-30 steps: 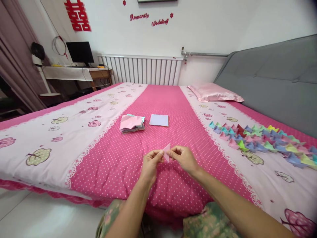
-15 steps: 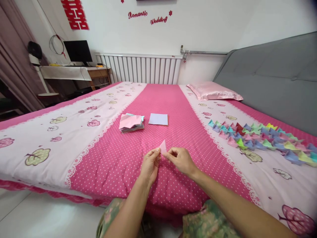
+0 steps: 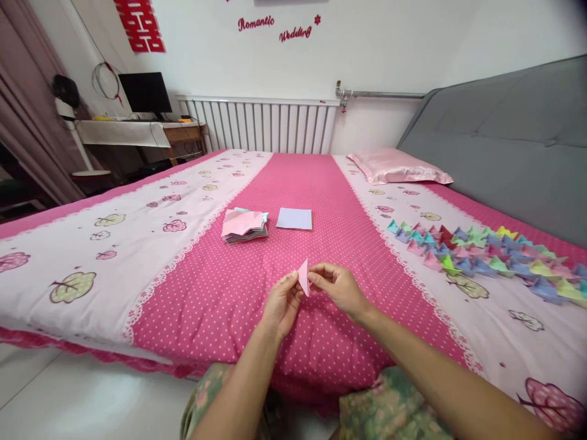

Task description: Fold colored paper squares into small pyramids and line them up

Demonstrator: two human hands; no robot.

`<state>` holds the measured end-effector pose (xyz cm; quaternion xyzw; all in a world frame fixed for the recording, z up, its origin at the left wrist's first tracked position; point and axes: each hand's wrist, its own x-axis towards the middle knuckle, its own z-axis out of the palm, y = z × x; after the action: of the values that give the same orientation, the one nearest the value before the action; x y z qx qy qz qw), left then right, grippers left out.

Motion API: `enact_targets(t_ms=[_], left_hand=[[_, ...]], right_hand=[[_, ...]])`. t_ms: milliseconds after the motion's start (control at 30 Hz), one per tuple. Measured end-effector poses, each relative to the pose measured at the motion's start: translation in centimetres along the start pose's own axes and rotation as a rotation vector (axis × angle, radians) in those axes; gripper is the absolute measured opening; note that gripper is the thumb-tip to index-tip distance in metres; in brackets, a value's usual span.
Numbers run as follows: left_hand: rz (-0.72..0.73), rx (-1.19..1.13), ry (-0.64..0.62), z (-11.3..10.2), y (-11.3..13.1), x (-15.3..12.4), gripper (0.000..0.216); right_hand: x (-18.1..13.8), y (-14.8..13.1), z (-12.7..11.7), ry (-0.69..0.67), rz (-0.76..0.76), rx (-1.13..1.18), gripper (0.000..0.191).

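A small pink piece of folded paper (image 3: pixel 304 278), pointed at top and bottom, is held just above the front of the bed. My left hand (image 3: pixel 285 299) pinches its left side between thumb and fingers. From the right, my right hand (image 3: pixel 337 286) grips its right edge with thumb and forefinger. Beyond my hands lies a loose stack of creased paper sheets (image 3: pixel 244 224), pink on top. Beside that stack is a neat pile of square paper (image 3: pixel 294 219) with a lilac top sheet.
Rows of folded paper boats (image 3: pixel 481 250) in many colours spread over the right side of the bed (image 3: pixel 197 318). A pink pillow (image 3: pixel 398 166) lies at the far right by the grey headboard (image 3: pixel 509 131). A desk with a monitor (image 3: pixel 145 93) stands at back left.
The folded paper has turned so that its long pointed shape shows. My right hand has shifted its hold slightly up along the right edge. The camera view has moved a little.
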<state>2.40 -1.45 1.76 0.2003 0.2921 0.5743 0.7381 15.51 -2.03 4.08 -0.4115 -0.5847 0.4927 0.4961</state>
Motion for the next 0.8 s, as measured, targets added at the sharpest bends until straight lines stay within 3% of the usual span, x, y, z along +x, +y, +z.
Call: enact_targets(t_ms=[267, 433, 567, 667, 800], left_hand=[[-0.023, 0.019, -0.011, -0.1, -0.1, 0.0, 0.01], [0.028, 0.171, -0.041, 0.0, -0.7, -0.2, 0.018], [0.158, 0.415, -0.06, 0.2, -1.0, -0.5, 0.026], [0.203, 0.534, -0.121, 0.5, -1.0, -0.8, 0.03], [0.113, 0.514, -0.266, 0.8, -1.0, -1.0, 0.029]], right_hand=[[-0.1, -0.5, 0.0, -0.011, -0.026, -0.037, 0.023], [-0.3, -0.2, 0.2, 0.037, -0.087, -0.169, 0.028], [-0.4, 0.2, 0.2, 0.116, -0.167, -0.335, 0.022], [-0.5, -0.1, 0.2, 0.201, -0.205, -0.439, 0.018], [-0.6, -0.6, 0.1, 0.281, -0.208, -0.53, 0.019]])
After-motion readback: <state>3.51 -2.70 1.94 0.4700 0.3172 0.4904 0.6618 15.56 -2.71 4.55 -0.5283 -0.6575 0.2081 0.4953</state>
